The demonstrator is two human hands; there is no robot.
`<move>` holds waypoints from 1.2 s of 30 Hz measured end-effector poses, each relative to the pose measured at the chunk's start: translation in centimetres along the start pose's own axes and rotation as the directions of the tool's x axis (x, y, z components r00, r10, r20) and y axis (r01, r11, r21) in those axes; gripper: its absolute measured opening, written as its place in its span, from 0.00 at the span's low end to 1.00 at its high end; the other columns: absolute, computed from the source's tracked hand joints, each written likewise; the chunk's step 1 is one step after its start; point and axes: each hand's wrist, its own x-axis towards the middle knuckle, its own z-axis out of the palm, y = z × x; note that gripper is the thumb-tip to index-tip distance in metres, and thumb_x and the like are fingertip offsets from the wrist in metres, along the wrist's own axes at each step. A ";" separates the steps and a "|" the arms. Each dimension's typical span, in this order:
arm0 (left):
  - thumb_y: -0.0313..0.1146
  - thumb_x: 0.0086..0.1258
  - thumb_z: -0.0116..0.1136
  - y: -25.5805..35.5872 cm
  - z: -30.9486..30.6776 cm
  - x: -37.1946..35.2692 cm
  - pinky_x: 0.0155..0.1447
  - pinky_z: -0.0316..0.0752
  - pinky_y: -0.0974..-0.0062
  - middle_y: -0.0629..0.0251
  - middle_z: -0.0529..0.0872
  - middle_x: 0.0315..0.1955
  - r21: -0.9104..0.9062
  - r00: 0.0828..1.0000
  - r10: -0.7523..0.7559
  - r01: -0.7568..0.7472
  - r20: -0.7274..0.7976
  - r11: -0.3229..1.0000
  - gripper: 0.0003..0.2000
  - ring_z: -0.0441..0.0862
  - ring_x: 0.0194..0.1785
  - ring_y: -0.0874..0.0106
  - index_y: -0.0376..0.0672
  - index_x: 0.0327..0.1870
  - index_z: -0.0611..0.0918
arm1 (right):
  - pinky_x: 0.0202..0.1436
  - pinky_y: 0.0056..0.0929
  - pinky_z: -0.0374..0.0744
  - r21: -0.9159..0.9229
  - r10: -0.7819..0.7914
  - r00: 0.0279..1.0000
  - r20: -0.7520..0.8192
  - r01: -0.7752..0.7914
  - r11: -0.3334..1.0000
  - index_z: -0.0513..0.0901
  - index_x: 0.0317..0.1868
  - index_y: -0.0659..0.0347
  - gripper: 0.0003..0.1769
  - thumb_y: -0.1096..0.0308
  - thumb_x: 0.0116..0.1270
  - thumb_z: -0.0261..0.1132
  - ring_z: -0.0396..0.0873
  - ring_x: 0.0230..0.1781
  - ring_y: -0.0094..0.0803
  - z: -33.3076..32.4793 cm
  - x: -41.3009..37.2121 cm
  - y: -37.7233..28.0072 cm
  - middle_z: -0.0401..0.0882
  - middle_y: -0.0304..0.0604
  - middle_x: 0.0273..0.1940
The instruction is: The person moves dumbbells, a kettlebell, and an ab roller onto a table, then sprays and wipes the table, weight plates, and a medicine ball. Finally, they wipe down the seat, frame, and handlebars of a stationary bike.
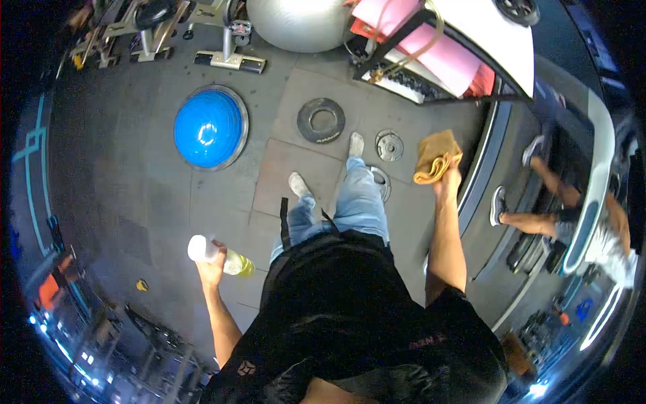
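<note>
In my left hand [212,266] is a spray bottle [239,264] with a white top and yellow-green liquid inside; my fingers wrap round it near the top. My right hand [450,180] grips a folded yellow-brown cloth [437,156], held out to the right of my legs. Both hands are apart from the floor and from the equipment. Ahead on the floor lie a black tyre-like weight plate [321,121] and a smaller grey plate [389,145]. Another plate [381,183] is partly hidden behind my leg.
A blue balance dome [210,128] sits ahead on the left. Beyond are a grey exercise ball [301,21], a metal machine foot [231,62] and a rack [431,101] with pink mats. On the right, a person [572,219] is on a treadmill [508,148].
</note>
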 end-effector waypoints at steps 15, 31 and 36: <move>0.22 0.48 0.61 7.2 5.5 6.5 0.52 0.73 0.72 0.61 0.79 0.42 -0.073 0.710 0.490 -0.531 0.506 0.844 0.23 0.76 0.50 0.70 0.38 0.50 0.74 | 0.45 0.39 0.81 -0.087 0.290 0.953 -0.091 -0.298 0.951 0.74 0.53 0.62 0.17 0.59 0.72 0.53 0.79 0.41 0.36 0.4 -19.4 5.9 0.79 0.43 0.41; 0.30 0.41 0.68 8.3 15.7 0.6 0.58 0.70 0.62 0.52 0.80 0.47 -0.024 0.549 0.417 -0.584 0.724 0.811 0.20 0.77 0.52 0.55 0.39 0.40 0.82 | 0.59 0.37 0.73 -0.731 0.387 0.630 0.674 0.493 0.472 0.72 0.60 0.64 0.27 0.53 0.68 0.58 0.77 0.55 0.42 5.8 -20.5 6.0 0.77 0.56 0.54; 0.27 0.43 0.65 5.3 20.0 -0.4 0.53 0.74 0.68 0.54 0.82 0.43 0.114 0.835 0.384 -0.459 0.394 0.881 0.22 0.80 0.46 0.60 0.37 0.45 0.80 | 0.56 0.38 0.76 -0.888 0.351 0.816 0.459 0.435 0.150 0.72 0.59 0.66 0.31 0.52 0.61 0.64 0.79 0.52 0.46 -4.3 -8.6 -0.1 0.78 0.58 0.52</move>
